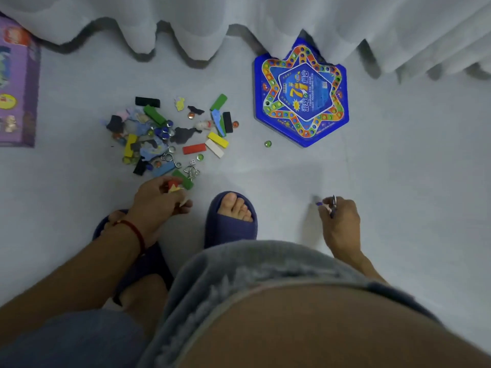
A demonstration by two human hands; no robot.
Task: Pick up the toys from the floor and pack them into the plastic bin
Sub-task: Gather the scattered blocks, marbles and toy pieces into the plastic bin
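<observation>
A heap of small toys (170, 134) lies on the pale floor: coloured wooden blocks, marbles, metal ring puzzles, a die and flat cut-out pieces. My left hand (159, 200) is at the heap's near edge, closed around a red block and a yellow piece (174, 185). A green block (183, 179) lies just beyond its fingers. My right hand (340, 216) is low over the floor to the right, fingers closed on small toys, something purple and something metallic (330, 204). A lone green marble (267, 143) lies apart. No plastic bin is in view.
A blue star-patterned game board box (301, 94) lies at the back right, partly under a white curtain (239, 17). A purple toy box (16, 83) lies at the left edge. My feet in dark blue slippers (231, 221) stand between my hands.
</observation>
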